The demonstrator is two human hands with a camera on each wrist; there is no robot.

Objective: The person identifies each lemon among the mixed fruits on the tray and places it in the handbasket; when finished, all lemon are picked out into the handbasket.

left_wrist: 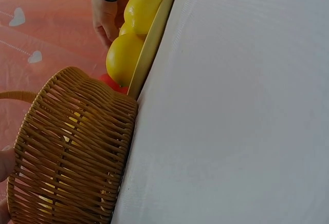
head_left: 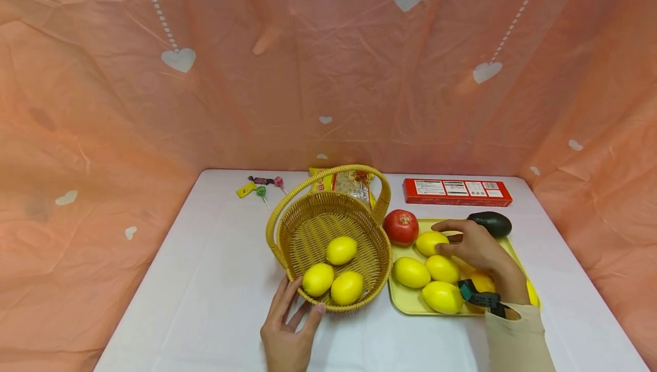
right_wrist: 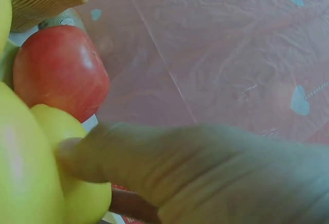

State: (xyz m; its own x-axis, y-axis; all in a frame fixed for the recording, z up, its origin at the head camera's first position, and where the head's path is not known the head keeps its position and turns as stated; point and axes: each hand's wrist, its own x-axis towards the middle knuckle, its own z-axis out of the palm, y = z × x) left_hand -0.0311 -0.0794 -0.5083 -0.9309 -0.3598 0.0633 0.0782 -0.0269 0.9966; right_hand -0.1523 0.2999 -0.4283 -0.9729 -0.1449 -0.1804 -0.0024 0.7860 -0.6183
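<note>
A round wicker basket (head_left: 333,212) with a tall handle stands mid-table, three yellow lemons (head_left: 346,288) inside near its front rim. My left hand (head_left: 288,326) holds the basket's near-left rim with thumb and fingers. On the right, my right hand (head_left: 474,249) reaches over a yellow tray (head_left: 405,305) and grips a lemon (head_left: 430,243) beside the tomato (head_left: 401,227). The thumb presses this lemon's side in the right wrist view; the other fingers are mostly hidden behind it. Several more lemons (head_left: 442,297) lie in the tray, and an orange (head_left: 482,282) is partly covered by my wrist.
A dark avocado (head_left: 490,224) sits at the tray's far right corner. Behind the tray lies a red box (head_left: 457,191). A yellow snack bag (head_left: 352,184) is behind the basket, with wrapped candies (head_left: 246,189) and lollipops (head_left: 262,191) to its left.
</note>
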